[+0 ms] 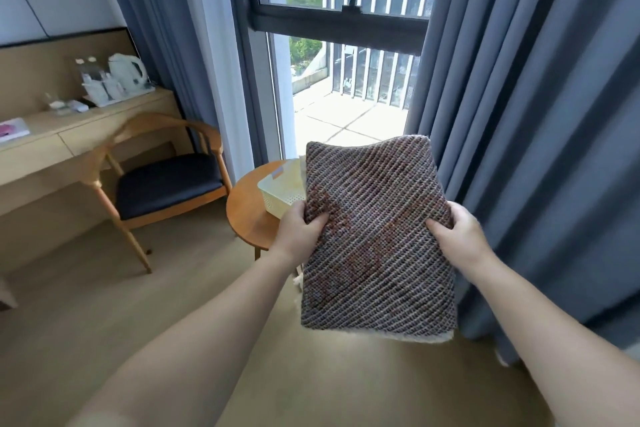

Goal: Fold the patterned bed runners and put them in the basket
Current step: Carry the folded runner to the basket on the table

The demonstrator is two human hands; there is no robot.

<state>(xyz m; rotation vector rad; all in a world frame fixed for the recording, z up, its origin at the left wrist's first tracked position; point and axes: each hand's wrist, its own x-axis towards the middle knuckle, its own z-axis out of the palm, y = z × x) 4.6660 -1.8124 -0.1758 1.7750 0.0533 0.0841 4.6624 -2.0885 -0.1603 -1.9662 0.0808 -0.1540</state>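
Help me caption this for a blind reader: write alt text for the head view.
A left hand and a right hand grip a folded patterned bed runner in front of a pale basket on a round table by a window.

Your one head-worn wide-angle camera looks forward and down from close above your left hand point(299, 229) and right hand point(457, 236) gripping the folded runner point(377, 236); window point(339, 24) beyond the grip.

The runner point(377, 239) hides most of the basket point(277, 192), the right half of the table point(246, 215) and the fingers of the left hand point(299, 229) and right hand point(457, 236) beneath it, while at far left the desk point(69, 135) runs off the edge and the small items point(100, 85) by its kettle point(126, 73) are too blurred to name.
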